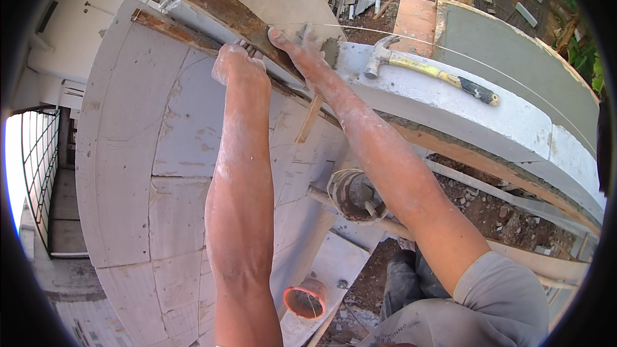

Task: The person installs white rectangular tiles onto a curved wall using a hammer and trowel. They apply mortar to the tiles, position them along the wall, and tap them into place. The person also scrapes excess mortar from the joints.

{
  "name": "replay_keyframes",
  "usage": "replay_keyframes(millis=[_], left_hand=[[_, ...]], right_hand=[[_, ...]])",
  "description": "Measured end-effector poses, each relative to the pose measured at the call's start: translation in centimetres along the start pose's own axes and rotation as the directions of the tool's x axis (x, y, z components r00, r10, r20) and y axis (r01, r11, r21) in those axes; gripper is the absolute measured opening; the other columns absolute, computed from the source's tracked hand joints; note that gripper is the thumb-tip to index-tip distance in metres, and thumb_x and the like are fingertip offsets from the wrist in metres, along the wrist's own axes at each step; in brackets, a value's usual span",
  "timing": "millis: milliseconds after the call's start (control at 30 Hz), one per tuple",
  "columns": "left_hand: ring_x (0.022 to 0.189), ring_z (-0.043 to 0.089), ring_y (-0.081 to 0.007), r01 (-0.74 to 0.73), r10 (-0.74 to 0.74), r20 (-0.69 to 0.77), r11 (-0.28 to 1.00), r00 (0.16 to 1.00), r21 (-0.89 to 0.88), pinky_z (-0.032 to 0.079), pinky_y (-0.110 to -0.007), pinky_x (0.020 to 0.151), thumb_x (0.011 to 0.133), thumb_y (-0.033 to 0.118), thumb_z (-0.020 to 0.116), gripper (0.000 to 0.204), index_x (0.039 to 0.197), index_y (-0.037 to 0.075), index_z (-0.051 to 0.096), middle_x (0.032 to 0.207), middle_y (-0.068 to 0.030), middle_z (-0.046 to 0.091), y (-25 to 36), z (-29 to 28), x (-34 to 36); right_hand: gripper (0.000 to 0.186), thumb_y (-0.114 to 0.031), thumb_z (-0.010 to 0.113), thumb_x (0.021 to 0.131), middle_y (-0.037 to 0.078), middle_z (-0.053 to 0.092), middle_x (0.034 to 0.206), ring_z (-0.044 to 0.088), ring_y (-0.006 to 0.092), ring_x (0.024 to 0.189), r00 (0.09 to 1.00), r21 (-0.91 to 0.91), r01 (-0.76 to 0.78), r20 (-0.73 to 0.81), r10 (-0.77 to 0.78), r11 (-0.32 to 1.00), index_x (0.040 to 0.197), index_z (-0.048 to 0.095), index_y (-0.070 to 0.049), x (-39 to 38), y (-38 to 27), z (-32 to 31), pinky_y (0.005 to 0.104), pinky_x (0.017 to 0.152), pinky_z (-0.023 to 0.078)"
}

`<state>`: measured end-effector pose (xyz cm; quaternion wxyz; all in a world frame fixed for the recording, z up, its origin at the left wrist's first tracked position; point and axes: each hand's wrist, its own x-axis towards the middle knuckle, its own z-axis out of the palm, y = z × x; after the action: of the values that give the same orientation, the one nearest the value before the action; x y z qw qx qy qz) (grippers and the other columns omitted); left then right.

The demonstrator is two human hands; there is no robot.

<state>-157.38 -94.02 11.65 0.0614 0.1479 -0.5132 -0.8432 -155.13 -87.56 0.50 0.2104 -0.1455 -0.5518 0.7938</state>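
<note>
A long brown wooden board slants across the top of a light block wall. My left hand is closed at the board's lower edge, its fingers curled round it and partly hidden. Against the board's right side lies my right hand, thumb and fingers stretched apart, with the thumb touching the edge. Pale dust covers both hands and forearms. A thin wooden strip sticks out below the right wrist. Right of that hand, a claw hammer with a yellow and black handle rests on white blocks.
A taut string runs above the blocks past grey mortar in a wooden form. Below my arms are a mortar-stained bucket and an orange-rimmed container on a plank. Rubble covers the ground at right.
</note>
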Motion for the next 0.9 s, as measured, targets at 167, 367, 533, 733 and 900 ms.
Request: replay_keyframes(millis=[167, 367, 533, 733, 900], left_hand=[[0.071, 0.058, -0.0229, 0.047, -0.049, -0.118, 0.999, 0.992, -0.026, 0.045, -0.038, 0.052, 0.087, -0.001, 0.051, 0.012, 0.094, -0.009, 0.057, 0.091, -0.0149, 0.058, -0.6, 0.6, -0.6], [0.071, 0.058, -0.0229, 0.067, -0.069, -0.146, 0.998, 0.987, -0.018, 0.044, -0.038, 0.053, 0.088, 0.001, 0.053, 0.012, 0.094, -0.008, 0.058, 0.092, -0.0136, 0.059, -0.2, 1.5, -1.1], [0.068, 0.061, -0.0223, 0.084, -0.109, -0.214, 0.989, 0.971, -0.120, 0.045, -0.035, 0.050, 0.089, 0.001, 0.050, 0.017, 0.095, -0.009, 0.061, 0.090, -0.0138, 0.063, 0.8, 0.9, -2.6], [0.058, 0.057, -0.0188, 0.132, -0.181, -0.301, 0.976, 0.936, -0.174, 0.039, -0.032, 0.044, 0.090, 0.004, 0.050, 0.015, 0.089, -0.006, 0.062, 0.081, -0.0143, 0.066, 0.5, 1.3, -2.1], [0.053, 0.055, -0.0178, 0.116, -0.169, -0.259, 0.971, 0.951, -0.210, 0.037, -0.031, 0.043, 0.090, 0.005, 0.048, 0.015, 0.085, -0.005, 0.059, 0.074, -0.0128, 0.064, 0.2, 0.7, -1.7]], right_hand=[[0.146, -0.085, 0.066, 0.059, 0.036, 0.009, 0.154, -0.006, 0.0470, 0.146, 0.998, 0.005, -0.045, -0.033, 0.045, 0.999, 0.150, 0.005, 0.012, 0.7, 0.9, -0.1, 0.0529, 0.116, -0.007], [0.143, -0.084, 0.067, 0.060, 0.034, 0.018, 0.153, -0.002, 0.0462, 0.146, 0.998, 0.030, 0.036, -0.060, -0.034, 0.999, 0.149, 0.009, 0.012, 0.9, 0.5, -0.4, 0.0533, 0.117, -0.005], [0.120, -0.070, 0.067, 0.075, 0.036, 0.026, 0.148, 0.017, 0.0452, 0.143, 0.989, -0.260, -0.069, -0.145, 0.032, 0.963, 0.146, 0.018, 0.014, -2.2, -1.7, -0.3, 0.0494, 0.118, 0.011], [0.039, -0.028, 0.066, 0.089, 0.020, 0.065, 0.112, 0.061, 0.0357, 0.110, 0.755, -0.653, 0.621, 0.351, -0.554, 0.433, 0.114, 0.064, 0.002, -13.5, -13.7, -8.1, 0.0440, 0.094, 0.047], [0.023, -0.024, 0.061, 0.092, 0.013, 0.071, 0.089, 0.068, 0.0345, 0.086, 0.895, -0.906, 0.384, 0.318, -0.312, 0.179, 0.100, 0.072, -0.006, -9.8, -15.8, -9.9, 0.0452, 0.079, 0.052]])
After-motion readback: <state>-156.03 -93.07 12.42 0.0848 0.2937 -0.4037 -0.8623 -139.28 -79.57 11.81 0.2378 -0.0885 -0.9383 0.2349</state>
